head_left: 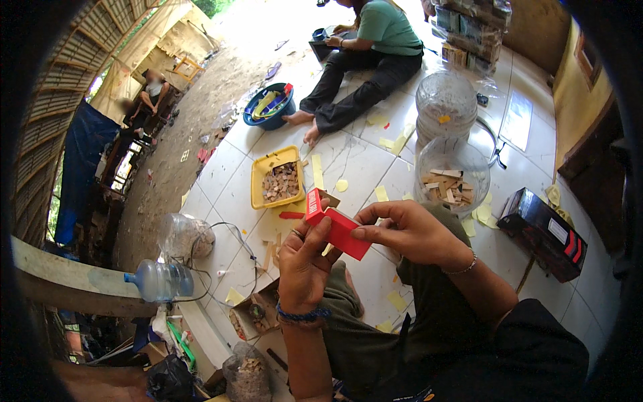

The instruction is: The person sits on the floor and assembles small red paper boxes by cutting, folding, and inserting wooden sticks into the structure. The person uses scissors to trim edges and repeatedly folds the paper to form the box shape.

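Observation:
Both my hands are closed on a small red cardboard box with pale lettering on its left part, held above my lap. My left hand grips its left end between thumb and fingers. With thumb and fingertips, my right hand pinches the right end. Past the box, a yellow tray on the floor holds many small brown pieces. A clear plastic container to the right holds flat wooden strips. Yellow paper scraps lie around me.
A blue tub stands beyond the tray, near a seated person in a green shirt. A black box with red stripes is at right. A clear blue bottle and a cable are at left, above a cardboard box.

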Action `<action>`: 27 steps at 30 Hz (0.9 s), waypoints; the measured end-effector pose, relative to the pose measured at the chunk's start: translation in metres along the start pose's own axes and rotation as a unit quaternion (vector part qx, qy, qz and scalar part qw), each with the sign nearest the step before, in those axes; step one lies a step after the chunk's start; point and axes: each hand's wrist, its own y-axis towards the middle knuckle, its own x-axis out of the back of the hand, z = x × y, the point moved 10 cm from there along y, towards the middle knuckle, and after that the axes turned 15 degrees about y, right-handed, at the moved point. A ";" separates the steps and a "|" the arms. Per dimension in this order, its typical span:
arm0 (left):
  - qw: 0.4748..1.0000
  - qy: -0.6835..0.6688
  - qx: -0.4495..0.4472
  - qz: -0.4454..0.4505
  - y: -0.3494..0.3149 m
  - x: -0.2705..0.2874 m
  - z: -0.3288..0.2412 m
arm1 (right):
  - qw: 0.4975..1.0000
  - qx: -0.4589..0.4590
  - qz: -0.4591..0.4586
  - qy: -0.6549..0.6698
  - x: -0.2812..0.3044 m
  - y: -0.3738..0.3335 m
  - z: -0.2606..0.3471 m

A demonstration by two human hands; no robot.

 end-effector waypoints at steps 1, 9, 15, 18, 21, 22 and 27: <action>1.000 -0.011 -0.013 0.011 0.000 -0.004 -0.002 | 1.000 -0.013 -0.014 0.004 0.002 0.000 -0.003; 0.988 -0.024 -0.093 -0.118 -0.002 0.005 -0.011 | 0.994 0.056 -0.084 -0.036 0.002 0.000 0.002; 0.980 0.023 -0.157 -0.123 -0.005 0.001 -0.022 | 0.998 0.025 -0.053 0.013 0.000 0.004 0.001; 0.973 0.038 -0.179 -0.143 -0.010 0.005 -0.027 | 0.995 0.058 -0.076 0.027 0.003 0.003 0.010; 0.973 0.030 -0.174 -0.150 -0.010 0.008 -0.026 | 0.995 0.070 -0.073 0.026 0.002 0.002 0.011; 0.973 0.018 -0.176 -0.149 -0.010 0.008 -0.027 | 0.997 0.052 -0.056 0.030 -0.001 0.003 0.007; 0.980 0.053 -0.160 -0.109 -0.008 -0.002 -0.024 | 0.995 0.074 -0.064 -0.026 -0.003 0.006 0.000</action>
